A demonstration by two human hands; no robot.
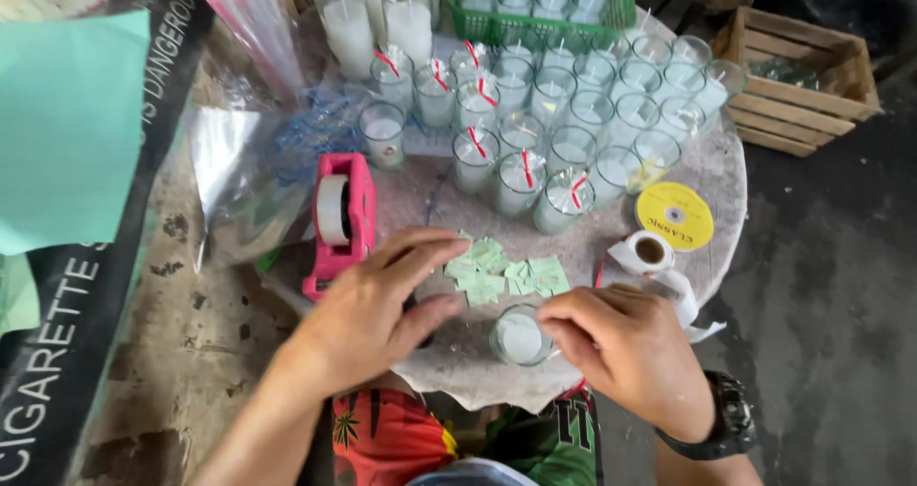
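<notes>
A person leans over a small round stone table (pixel 712 176), both bare hands low at its near edge. The left hand (pixel 368 309) lies palm-down with fingers stretched out, the fingertips resting on a scatter of small pale-green paper squares (pixel 501 271) — it grips nothing that I can see. The right hand (pixel 621 343), a dark watch (pixel 731 414) on its wrist, is curled with its fingers bent just beside a short glass candle (pixel 521 338) that stands upright at the table's front edge; whether the fingers pinch anything is hidden from me.

Just left of the left hand stands a pink tape dispenser (pixel 344 219). To the right sit a small white tape roll (pixel 645 252) and a flat yellow disc (pixel 675 216). Behind the paper squares, many more glass candles (pixel 564 123) crowd the table — some with red strips across their tops. A green basket (pixel 626 9) of glasses sits at the back, and a wooden crate (pixel 802 95) on the floor to the right.
</notes>
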